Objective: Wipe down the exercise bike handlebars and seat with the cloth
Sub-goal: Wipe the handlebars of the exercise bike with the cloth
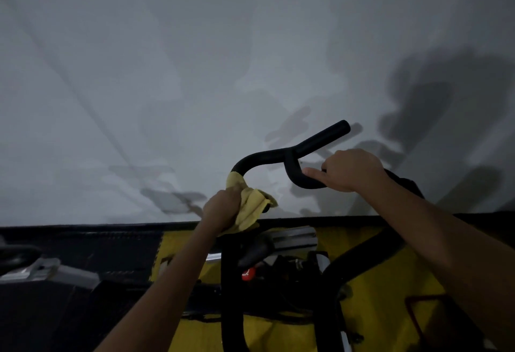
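The black handlebars (278, 154) of the exercise bike curve across the middle of the view, with one horn pointing up to the right. My left hand (223, 209) grips a yellow cloth (250, 206) wrapped around the left bend of the bar. My right hand (351, 169) curls round the right part of the bar, thumb stretched along it. The seat is out of view.
A pale wall stands close behind the handlebars. Below are the black bike frame (231, 282), a red knob (248, 274), a silver rail (295, 236) and a yellow and black floor mat (376, 290). Grey metal equipment (47, 271) lies at lower left.
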`<state>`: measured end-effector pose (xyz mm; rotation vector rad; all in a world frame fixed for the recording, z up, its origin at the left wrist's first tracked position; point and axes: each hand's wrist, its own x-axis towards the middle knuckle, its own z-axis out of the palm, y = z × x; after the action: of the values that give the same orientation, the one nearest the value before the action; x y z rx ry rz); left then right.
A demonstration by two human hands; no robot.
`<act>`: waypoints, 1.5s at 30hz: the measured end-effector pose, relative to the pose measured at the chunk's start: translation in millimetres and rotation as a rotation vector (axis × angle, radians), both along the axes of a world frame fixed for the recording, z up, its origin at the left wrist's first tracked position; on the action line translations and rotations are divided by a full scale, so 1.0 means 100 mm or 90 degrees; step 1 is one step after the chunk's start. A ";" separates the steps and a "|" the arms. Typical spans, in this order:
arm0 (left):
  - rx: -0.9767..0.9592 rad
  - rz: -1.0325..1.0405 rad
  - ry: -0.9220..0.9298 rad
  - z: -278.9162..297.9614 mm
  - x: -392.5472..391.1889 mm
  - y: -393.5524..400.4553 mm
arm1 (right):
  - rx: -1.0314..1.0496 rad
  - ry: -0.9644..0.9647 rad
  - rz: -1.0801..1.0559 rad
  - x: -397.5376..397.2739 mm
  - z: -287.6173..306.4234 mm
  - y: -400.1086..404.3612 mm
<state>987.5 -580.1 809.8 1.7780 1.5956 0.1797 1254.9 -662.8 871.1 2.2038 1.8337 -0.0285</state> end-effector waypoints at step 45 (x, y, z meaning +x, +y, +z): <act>0.418 -0.188 -0.016 -0.18 -0.41 -1.50 | 0.004 -0.017 0.077 -0.05 0.02 -0.06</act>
<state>946.2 -730.5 791.7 2.4685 1.3136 0.6379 1249.4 -669.2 873.2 2.0832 1.9504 0.0314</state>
